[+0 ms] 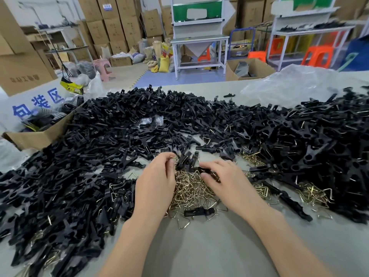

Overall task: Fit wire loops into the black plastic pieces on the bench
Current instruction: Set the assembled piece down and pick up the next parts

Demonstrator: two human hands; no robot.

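Bare forearms enter from the bottom edge over the grey bench; I log what follows outward from there.

- Left hand: fingers curled, pinching a wire loop at the end of a black piece that sticks up and to the right. I cannot tell whether the loop is seated in it.
- Right hand: fingers curled over a second black piece, which lies across the fingertips, just beside the first.
- Loose loop pile: brass-coloured triangular loops, under and between both hands, partly hidden by them. A lone black clip lies on its near edge.
- Left heap: black plastic pieces, banked from the near left corner up to the far edge of the bench.
- Right heap: black pieces, many with wire showing in them; a smaller loop clump sits at its near foot.
- The two heaps join behind the hands, closing in the small working patch on three sides.
- Cardboard box: at the left edge of the bench, touching the left heap.
- Clear plastic bag: far right, behind the right heap.
- Beyond the bench: white workbench, stacked cartons, orange stools, pink stool, yellow sack.
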